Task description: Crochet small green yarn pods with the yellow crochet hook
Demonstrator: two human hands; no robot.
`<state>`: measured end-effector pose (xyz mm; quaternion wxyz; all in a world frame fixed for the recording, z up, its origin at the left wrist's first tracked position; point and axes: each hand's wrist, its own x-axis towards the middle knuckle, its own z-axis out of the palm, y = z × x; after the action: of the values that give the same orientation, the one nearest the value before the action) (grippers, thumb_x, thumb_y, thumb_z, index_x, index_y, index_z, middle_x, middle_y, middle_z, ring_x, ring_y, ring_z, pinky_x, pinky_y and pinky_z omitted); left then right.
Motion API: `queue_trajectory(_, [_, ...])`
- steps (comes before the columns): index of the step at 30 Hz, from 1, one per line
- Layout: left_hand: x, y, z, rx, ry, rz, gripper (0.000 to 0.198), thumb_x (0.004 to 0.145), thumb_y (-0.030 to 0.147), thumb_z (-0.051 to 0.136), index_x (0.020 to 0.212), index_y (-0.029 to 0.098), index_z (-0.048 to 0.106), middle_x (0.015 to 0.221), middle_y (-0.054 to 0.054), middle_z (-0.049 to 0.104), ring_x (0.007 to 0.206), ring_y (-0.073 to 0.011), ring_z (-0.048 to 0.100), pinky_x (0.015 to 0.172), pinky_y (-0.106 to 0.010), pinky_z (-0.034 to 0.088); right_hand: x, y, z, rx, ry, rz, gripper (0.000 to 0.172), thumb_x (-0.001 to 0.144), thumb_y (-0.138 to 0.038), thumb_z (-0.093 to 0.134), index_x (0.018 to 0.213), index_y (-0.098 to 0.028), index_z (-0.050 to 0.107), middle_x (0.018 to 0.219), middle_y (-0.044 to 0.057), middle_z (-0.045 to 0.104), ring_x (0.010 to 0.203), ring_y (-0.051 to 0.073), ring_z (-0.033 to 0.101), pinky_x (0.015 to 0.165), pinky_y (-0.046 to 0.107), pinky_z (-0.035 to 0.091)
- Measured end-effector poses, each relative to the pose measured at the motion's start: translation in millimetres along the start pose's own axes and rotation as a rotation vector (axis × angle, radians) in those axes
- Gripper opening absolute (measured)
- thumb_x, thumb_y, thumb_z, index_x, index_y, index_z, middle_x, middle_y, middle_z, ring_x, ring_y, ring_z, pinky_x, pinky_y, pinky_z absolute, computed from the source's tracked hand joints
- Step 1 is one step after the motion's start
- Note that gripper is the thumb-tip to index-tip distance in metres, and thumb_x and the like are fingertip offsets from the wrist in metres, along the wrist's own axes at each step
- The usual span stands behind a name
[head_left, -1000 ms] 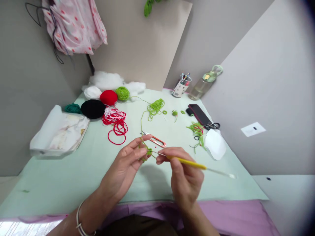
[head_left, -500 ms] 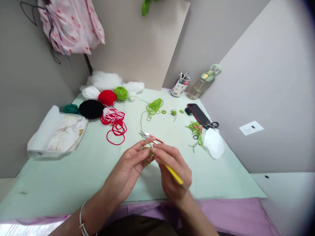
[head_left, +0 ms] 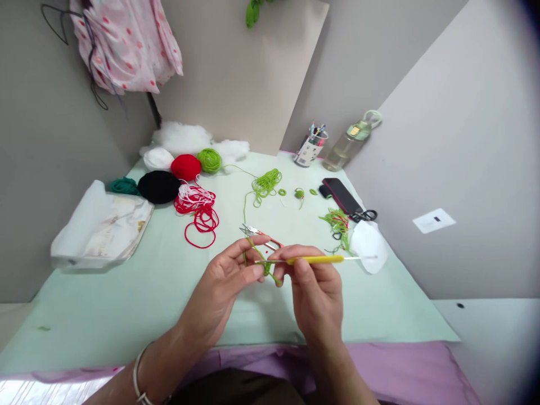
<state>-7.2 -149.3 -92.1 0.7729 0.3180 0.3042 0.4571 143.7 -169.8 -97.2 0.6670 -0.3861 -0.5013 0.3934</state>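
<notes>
My right hand is closed on a crochet hook with a yellow handle, held almost level. The hook's metal tip reaches left to a small piece of green crochet, which my left hand pinches between thumb and fingers. Green yarn runs over my left fingers and back to a loose pile of green yarn. Just beyond my fingertips lie small thread snips with orange-red handles, partly covered by my hands.
Yarn balls, including a red ball and a black ball, sit back left beside white stuffing. Loose red yarn lies in front. At right are a phone, scissors, yarn scraps and a water bottle.
My right hand has turned and shifted slightly right, swinging the crochet hook from a steep slant to nearly level. My left hand still pinches the green crochet.
</notes>
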Motion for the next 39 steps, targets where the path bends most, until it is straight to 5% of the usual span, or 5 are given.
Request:
queue_trajectory(4, [-1, 1, -0.9, 0.021, 0.044, 0.03, 0.032, 0.086, 0.026, 0.083, 0.119, 0.026, 0.083, 0.087, 0.0, 0.065, 0.085, -0.017, 0.057, 0.088, -0.034, 0.046, -5, -5, -3, -0.09, 0.004, -0.05, 0.024, 0.11, -0.026, 0.051, 0.106, -0.024, 0.074, 0.096, 0.004, 0.08, 0.067, 0.015, 0.073, 0.067, 0.032, 0.065])
queue_trajectory(11, [-1, 0, 1.2, -0.059, 0.071, -0.005, 0.041, 0.082, 0.028, 0.09, 0.122, 0.028, 0.081, 0.089, 0.001, 0.069, 0.089, -0.0142, 0.06, 0.089, -0.027, 0.048, -21, 6, -9, -0.722, -0.171, -0.503, 0.043, 0.099, -0.012, 0.067, 0.137, -0.033, 0.072, 0.125, 0.008, 0.08, 0.106, 0.024, 0.079, 0.085, 0.036, 0.067])
queue_trajectory(20, [2, 0, -1.9, -0.136, 0.019, -0.072, 0.034, 0.084, 0.027, 0.086, 0.117, 0.023, 0.083, 0.093, -0.002, 0.073, 0.086, -0.015, 0.058, 0.088, -0.029, 0.046, -6, -6, -1, -0.178, 0.013, -0.132, 0.021, 0.108, -0.027, 0.058, 0.108, -0.027, 0.079, 0.093, 0.005, 0.078, 0.072, 0.018, 0.072, 0.064, 0.034, 0.062])
queue_trajectory(31, [6, -2, -1.1, -0.161, 0.022, -0.097, 0.038, 0.083, 0.03, 0.089, 0.12, 0.021, 0.084, 0.102, -0.004, 0.074, 0.084, -0.0133, 0.056, 0.081, -0.025, 0.047, -10, 1, -2, -0.578, -0.095, -0.419, 0.038, 0.099, -0.009, 0.066, 0.126, -0.032, 0.078, 0.117, 0.009, 0.08, 0.102, 0.024, 0.078, 0.084, 0.04, 0.066])
queue_trajectory(39, [5, 3, -1.7, -0.139, 0.049, -0.064, 0.032, 0.082, 0.026, 0.088, 0.114, 0.022, 0.085, 0.093, -0.002, 0.072, 0.086, -0.0149, 0.061, 0.087, -0.028, 0.049, -1, -3, -4, 0.016, 0.037, -0.019, 0.019, 0.105, -0.029, 0.064, 0.102, -0.025, 0.082, 0.093, 0.004, 0.078, 0.068, 0.015, 0.071, 0.063, 0.03, 0.062])
